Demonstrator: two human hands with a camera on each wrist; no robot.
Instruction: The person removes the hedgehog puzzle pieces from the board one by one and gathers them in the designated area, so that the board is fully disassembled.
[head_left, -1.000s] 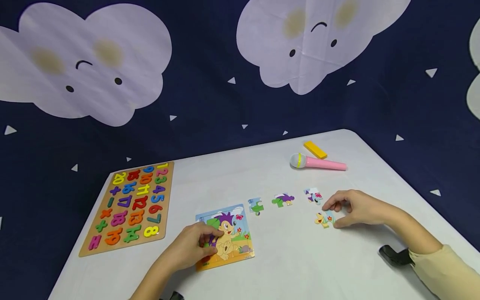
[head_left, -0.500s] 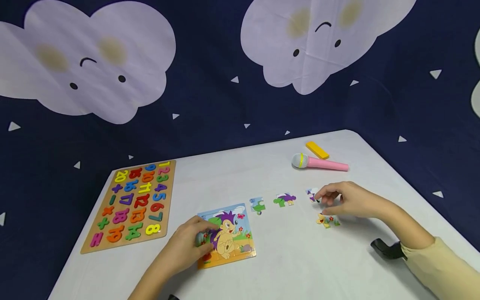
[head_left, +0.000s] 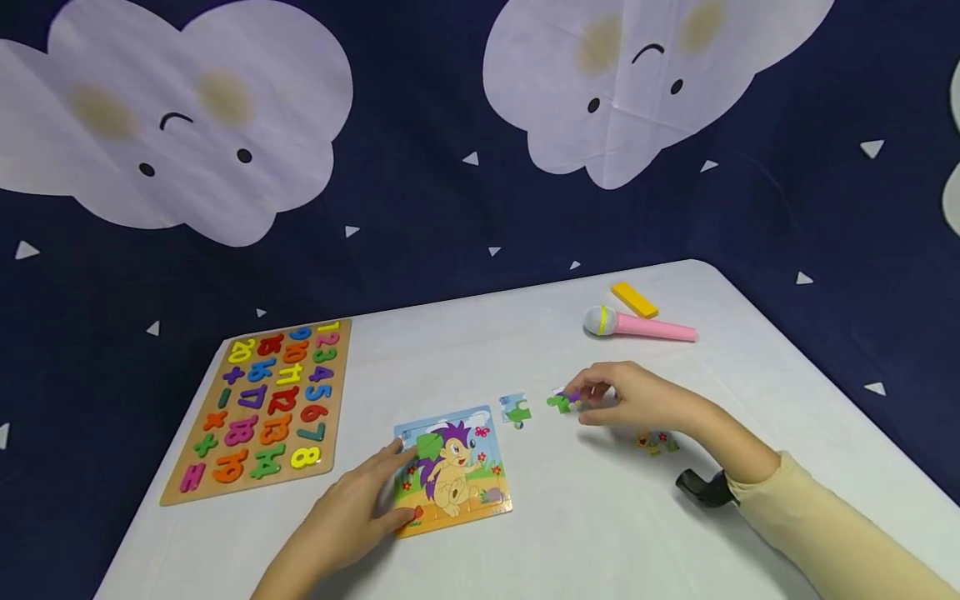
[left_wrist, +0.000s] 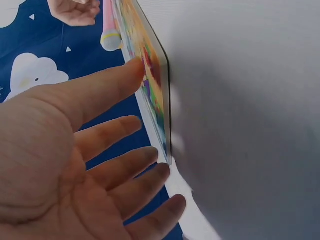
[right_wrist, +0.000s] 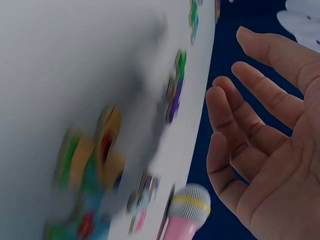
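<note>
In the head view my left hand (head_left: 348, 508) lies at the left edge of a square hedgehog jigsaw puzzle (head_left: 480, 492), thumb and fingers spread over that side. The left wrist view shows its thumb overlapping the puzzle's edge (left_wrist: 166, 90) and the other fingers extended. My right hand (head_left: 633, 400) hovers with nothing in its fingers, fingertips close by a green-and-purple jigsaw piece (head_left: 557, 404). A blue-and-green piece (head_left: 515, 410) lies left of that. Under the right wrist is a pair of joined pieces (head_left: 660, 442). Another piece (right_wrist: 142, 200), hidden by the hand in the head view, shows in the right wrist view.
A wooden number board (head_left: 255, 408) with coloured numerals lies at the table's left. At the back right are a pink toy microphone (head_left: 645, 325) and a yellow block (head_left: 634, 300). A dark cloth with clouds (head_left: 420, 208) hangs behind the white table (head_left: 450, 350).
My right hand has moved left, from the joined pieces past the piece above them to the green-and-purple one. My left hand has drawn back to the puzzle's left edge, its fingers spreading.
</note>
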